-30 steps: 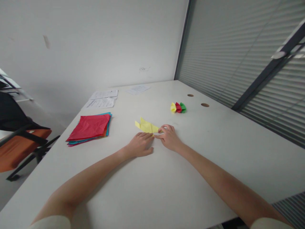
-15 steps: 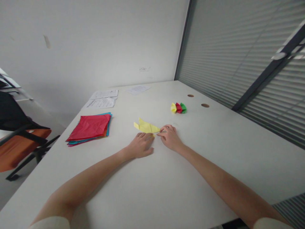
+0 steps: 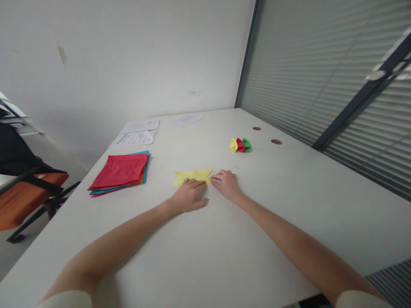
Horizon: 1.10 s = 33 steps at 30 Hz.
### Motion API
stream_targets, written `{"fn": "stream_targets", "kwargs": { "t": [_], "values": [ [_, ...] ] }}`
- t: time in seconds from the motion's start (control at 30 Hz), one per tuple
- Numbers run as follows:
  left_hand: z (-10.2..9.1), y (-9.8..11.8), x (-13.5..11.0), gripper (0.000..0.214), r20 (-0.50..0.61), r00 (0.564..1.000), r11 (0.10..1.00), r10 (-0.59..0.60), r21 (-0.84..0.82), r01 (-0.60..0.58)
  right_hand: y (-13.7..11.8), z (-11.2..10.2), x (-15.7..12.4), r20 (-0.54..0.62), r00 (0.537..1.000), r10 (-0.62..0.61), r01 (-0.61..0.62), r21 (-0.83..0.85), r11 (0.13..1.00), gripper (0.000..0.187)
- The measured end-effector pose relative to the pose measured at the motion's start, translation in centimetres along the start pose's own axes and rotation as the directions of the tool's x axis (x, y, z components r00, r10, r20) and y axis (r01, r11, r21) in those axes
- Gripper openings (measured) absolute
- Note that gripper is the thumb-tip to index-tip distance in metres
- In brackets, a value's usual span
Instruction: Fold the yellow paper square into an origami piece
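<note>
Yellow paper point(image 3: 192, 175), already folded into a flat shape with points at either end, lies on the white worktop point(image 3: 224, 248) just beyond our hands, near its middle. Our left hand point(image 3: 189, 196) rests palm down with its fingers point(image 3: 194, 184) held together and laid over the near edge of the sheet, pinning it to the surface. Our right hand point(image 3: 226, 185) sits just beside it, its fingertips bunched at the sheet's right-hand point. We cannot tell whether they pinch that tip or only press on it.

We judge the step in hand to be flattening: a fold has been laid down and is being held and creased, one hand anchoring while the other works the end. Any further move calls for the left hand to hold the sheet steady, so that the layers do not slide, and for a firm, even press along the fold line before anything is lifted.

Well apart on the left lies a stack of coloured sheets point(image 3: 120, 171), red on top. Farther back are printed pages point(image 3: 138, 133). Three small folded pieces point(image 3: 240, 145), yellow, red and green, sit touching one another beyond the right hand. A chair point(image 3: 22, 196) with an orange seat stands off the worktop's left side.
</note>
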State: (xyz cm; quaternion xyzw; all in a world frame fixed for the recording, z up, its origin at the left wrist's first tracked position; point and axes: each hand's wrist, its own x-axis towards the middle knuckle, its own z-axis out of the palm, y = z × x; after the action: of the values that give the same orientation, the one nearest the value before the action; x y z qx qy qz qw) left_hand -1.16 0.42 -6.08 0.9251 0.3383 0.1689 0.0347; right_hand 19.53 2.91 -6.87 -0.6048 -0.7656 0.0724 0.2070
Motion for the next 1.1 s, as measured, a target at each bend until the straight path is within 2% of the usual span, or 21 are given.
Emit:
{"fn": "stream_targets", "kwargs": {
  "t": [0.1, 0.3, 0.5, 0.7, 0.83, 1.1],
  "values": [
    [0.1, -0.1, 0.0, 0.046, 0.004, 1.000, 1.000, 0.017, 0.014, -0.017, 0.3, 0.0, 0.1, -0.015, 1.000, 0.022, -0.022, 0.022, 1.000, 0.020],
    [0.0, -0.2, 0.0, 0.046, 0.013, 0.999, 0.999, 0.034, 0.017, -0.035, 0.4, 0.4, 0.3, -0.052, 0.999, -0.016, 0.018, 0.050, 0.999, 0.019],
    [0.0, -0.2, 0.0, 0.045, 0.022, 0.999, 0.999, 0.049, 0.012, -0.049, -0.1, 0.3, 0.5, -0.033, 0.997, 0.065, -0.058, 0.173, 0.983, 0.008],
    [0.1, -0.2, 0.0, 0.045, 0.023, 0.998, 0.998, 0.056, 0.014, -0.056, -0.3, 0.6, 0.7, -0.028, 0.999, 0.044, -0.033, 0.310, 0.950, 0.004],
    [0.0, -0.1, 0.1, 0.043, 0.029, 0.998, 0.999, 0.052, 0.007, -0.053, -0.3, 0.8, 0.7, -0.059, 0.997, 0.051, -0.031, 0.295, 0.955, 0.007],
    [0.0, -0.1, 0.1, 0.041, 0.022, 0.998, 0.999, 0.054, 0.005, -0.054, -0.8, 0.3, 0.3, -0.058, 0.996, 0.069, -0.060, 0.138, 0.989, 0.011]
  ]
}}
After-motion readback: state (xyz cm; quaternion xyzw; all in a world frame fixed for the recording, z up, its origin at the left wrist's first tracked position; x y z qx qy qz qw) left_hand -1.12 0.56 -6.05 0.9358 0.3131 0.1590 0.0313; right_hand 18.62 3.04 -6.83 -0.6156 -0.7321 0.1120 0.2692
